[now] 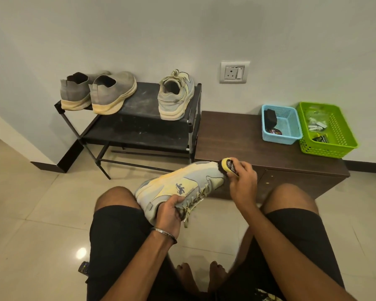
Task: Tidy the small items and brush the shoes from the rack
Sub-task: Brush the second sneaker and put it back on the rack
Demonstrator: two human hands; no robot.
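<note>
shoes (109, 92) on rack (139, 127), baskets (308, 127) right

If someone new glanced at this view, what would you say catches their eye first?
Most likely the pale yellow-and-grey sneaker held over the lap: the left hand grips its collar while the right hand works a yellow-backed brush against its toe. Next, the bright green basket and blue basket side by side on the dark bench at right. Behind, three shoes stand on the black rack.

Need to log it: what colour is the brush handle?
Yellow; the brush in the right hand, head view.
</note>
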